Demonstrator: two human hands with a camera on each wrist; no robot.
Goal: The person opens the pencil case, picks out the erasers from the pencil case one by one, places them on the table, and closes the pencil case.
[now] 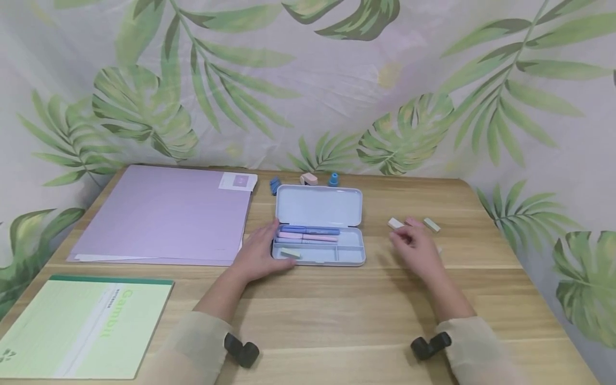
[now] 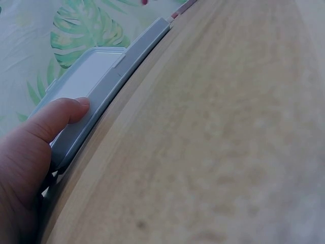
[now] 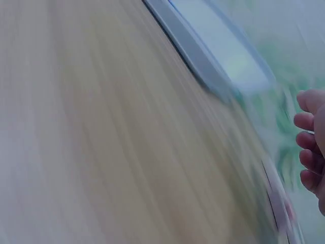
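Observation:
An open light blue pencil case [image 1: 320, 206] lies on the table, its lid tipped back. My left hand [image 1: 260, 251] grips its left end, with the thumb [image 2: 68, 114] over the front edge in the left wrist view. Inside are a blue pen [image 1: 310, 231], a pink pen [image 1: 308, 237] and a pale green eraser-like block [image 1: 291, 253] in the front compartment. To the right of the case, my right hand [image 1: 417, 248] hovers with loosely bent fingers, nothing visible between them. Beside those fingers lie a white block [image 1: 395, 222] and a green block [image 1: 431, 224]; a pink one is partly hidden.
Behind the case stand a blue clip-like item [image 1: 275, 185], a pink-and-white item [image 1: 309, 179] and a small blue bottle-shaped item [image 1: 333, 179]. A large purple folder [image 1: 163, 214] lies at the left, a green notebook [image 1: 86, 326] nearer the front. A leaf-print curtain [image 1: 337, 96] hangs behind the table.

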